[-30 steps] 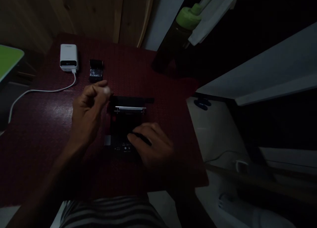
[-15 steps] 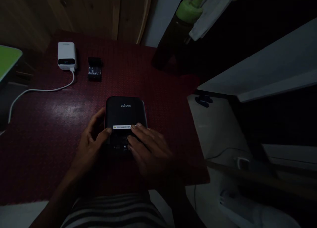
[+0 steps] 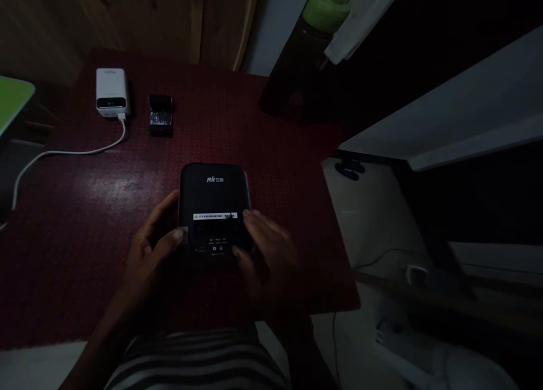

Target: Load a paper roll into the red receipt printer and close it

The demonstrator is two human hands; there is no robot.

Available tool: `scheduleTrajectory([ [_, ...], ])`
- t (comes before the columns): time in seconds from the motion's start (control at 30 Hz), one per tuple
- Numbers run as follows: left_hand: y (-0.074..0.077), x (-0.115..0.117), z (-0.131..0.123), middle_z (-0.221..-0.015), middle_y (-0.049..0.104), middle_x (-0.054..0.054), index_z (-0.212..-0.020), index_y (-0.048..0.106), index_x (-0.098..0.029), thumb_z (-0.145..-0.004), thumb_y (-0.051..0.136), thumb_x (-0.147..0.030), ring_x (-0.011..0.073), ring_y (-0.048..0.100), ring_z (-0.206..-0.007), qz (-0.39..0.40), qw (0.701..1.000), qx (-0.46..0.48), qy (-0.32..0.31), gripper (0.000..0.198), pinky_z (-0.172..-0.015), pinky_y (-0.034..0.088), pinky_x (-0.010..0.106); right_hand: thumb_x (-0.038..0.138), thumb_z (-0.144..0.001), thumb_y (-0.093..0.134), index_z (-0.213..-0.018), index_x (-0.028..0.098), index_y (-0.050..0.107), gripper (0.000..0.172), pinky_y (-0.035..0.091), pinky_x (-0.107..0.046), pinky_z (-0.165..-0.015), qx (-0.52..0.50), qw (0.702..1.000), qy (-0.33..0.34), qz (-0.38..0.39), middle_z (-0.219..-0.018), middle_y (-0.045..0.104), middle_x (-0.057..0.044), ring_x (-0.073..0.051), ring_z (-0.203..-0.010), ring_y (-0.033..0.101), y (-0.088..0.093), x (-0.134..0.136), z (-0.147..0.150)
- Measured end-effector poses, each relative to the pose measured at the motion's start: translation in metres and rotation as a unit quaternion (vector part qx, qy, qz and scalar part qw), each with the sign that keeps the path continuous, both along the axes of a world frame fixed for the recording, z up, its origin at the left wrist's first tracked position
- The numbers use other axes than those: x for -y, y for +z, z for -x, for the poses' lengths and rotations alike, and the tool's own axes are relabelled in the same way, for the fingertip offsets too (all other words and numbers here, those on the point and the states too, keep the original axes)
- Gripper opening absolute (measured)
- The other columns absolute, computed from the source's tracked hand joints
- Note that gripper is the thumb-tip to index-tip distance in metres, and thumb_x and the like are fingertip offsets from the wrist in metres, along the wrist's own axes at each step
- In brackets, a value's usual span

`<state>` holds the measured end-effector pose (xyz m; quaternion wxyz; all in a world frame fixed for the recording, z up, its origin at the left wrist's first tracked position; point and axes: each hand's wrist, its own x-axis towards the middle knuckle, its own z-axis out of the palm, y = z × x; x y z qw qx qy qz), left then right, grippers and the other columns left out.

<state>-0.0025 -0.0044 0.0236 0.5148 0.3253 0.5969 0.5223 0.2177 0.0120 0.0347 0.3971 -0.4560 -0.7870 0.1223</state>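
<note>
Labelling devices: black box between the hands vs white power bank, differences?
Black rounded plastic box: larger, touched by left hand and right hand. White rectangular power bank: far left, untouched. White cable plugs into the power bank, none seen on the box. Both lie on the red table.

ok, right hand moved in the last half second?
Yes, rightward. The right hand covered the right end of the yellow label on the black printer; now it sits at the printer's right edge, label uncovered.
</note>
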Motion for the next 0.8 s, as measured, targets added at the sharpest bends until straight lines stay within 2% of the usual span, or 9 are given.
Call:
scheduleTrajectory([
  [0.13, -0.001, 0.007, 0.003, -0.168, 0.066, 0.003, -0.158, 0.07, -0.039, -0.094, 0.085, -0.047, 0.0381, 0.057, -0.16, 0.012, 1.0, -0.002, -0.013, 0.066, -0.127, 0.053, 0.049, 0.028, -0.109, 0.071, -0.164, 0.035, 0.057, 0.057, 0.068, -0.056, -0.111, -0.065, 0.993, -0.082, 0.053, -0.148, 0.08, -0.008, -0.03, -0.137, 0.076, -0.018, 0.016, -0.006],
  [0.23, 0.002, 0.006, 0.001, -0.167, 0.067, 0.003, -0.158, 0.07, -0.04, -0.096, 0.084, -0.043, 0.037, 0.059, -0.157, 0.029, 0.999, -0.011, -0.008, 0.064, -0.125, 0.055, 0.049, 0.035, -0.109, 0.072, -0.165, 0.035, 0.055, 0.059, 0.066, -0.06, -0.113, -0.094, 0.984, -0.099, 0.118, -0.154, 0.075, -0.01, -0.032, -0.137, 0.075, -0.027, 0.026, -0.006],
  [0.37, 0.01, 0.003, -0.003, -0.168, 0.065, 0.005, -0.159, 0.069, -0.036, -0.098, 0.08, -0.044, 0.0376, 0.058, -0.159, 0.027, 0.999, -0.033, -0.008, 0.062, -0.124, 0.056, 0.049, 0.037, -0.107, 0.075, -0.166, 0.034, 0.053, 0.063, 0.069, -0.055, -0.108, -0.123, 0.974, -0.099, 0.162, -0.157, 0.072, -0.012, -0.03, -0.131, 0.078, -0.03, 0.03, -0.003],
  [0.63, 0.022, 0.003, -0.01, -0.162, 0.071, 0.006, -0.158, 0.069, -0.035, -0.1, 0.076, -0.043, 0.037, 0.063, -0.154, 0.055, 0.997, -0.049, 0.005, 0.059, -0.121, 0.059, 0.048, 0.03, -0.105, 0.075, -0.167, 0.03, 0.052, 0.066, 0.073, -0.046, -0.098, -0.137, 0.982, -0.084, 0.104, -0.152, 0.073, -0.015, -0.029, -0.133, 0.077, -0.037, 0.023, -0.004],
  [0.8, 0.022, 0.001, -0.013, -0.157, 0.074, 0.008, -0.16, 0.069, -0.032, -0.095, 0.078, -0.042, 0.0411, 0.066, -0.15, 0.055, 0.997, -0.045, 0.019, 0.066, -0.115, 0.064, 0.052, 0.028, -0.105, 0.074, -0.166, 0.028, 0.051, 0.065, 0.071, -0.049, -0.102, -0.134, 0.981, -0.087, 0.113, -0.154, 0.072, -0.018, -0.031, -0.135, 0.075, -0.038, 0.028, -0.002],
])
